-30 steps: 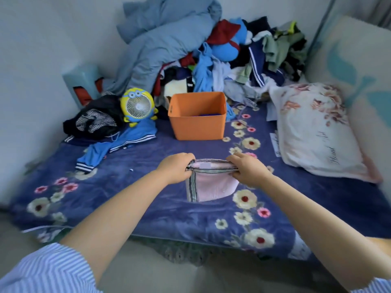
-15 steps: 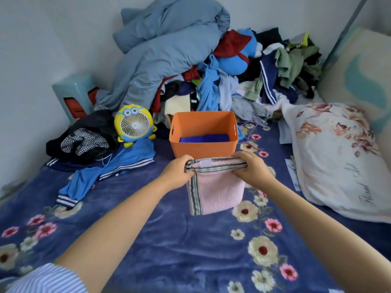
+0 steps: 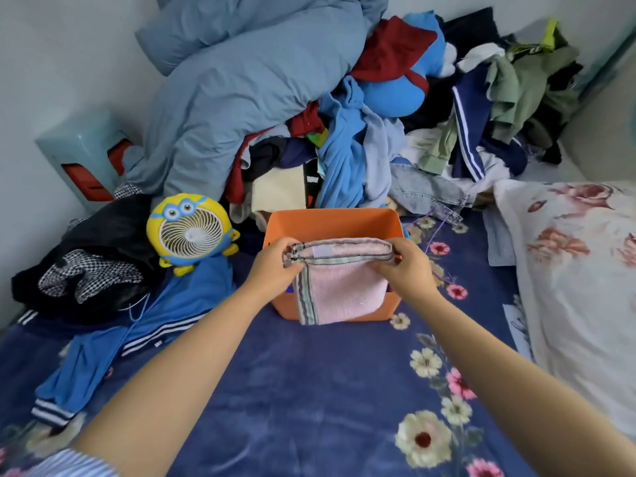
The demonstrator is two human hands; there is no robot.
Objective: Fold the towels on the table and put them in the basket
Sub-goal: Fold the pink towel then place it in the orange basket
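- Towel (image 3: pixel 339 287), pink with a striped border: folded into a compact rectangle and hanging over the near wall of the orange basket (image 3: pixel 330 220), its lower edge dangling in front of that wall.
- Left hand (image 3: pixel 275 266): pinching the towel's upper left corner, fingers curled round the stacked edges.
- Right hand (image 3: pixel 404 266): gripping the upper right corner in the same way; the folded top edge is stretching straight between the two hands, just above the basket's opening.
- Progress: folding of this towel is looking finished; placing it inside the basket is not yet done, and lowering and letting go appear to be what is remaining for it.
- Basket contents: mostly hidden behind the towel, so a count of towels already inside cannot be given.
- Other towels awaiting folding: none clearly showing on the floral bedspread (image 3: pixel 309 390); the clothes heap (image 3: pixel 361 115) behind the basket is too jumbled to tell.
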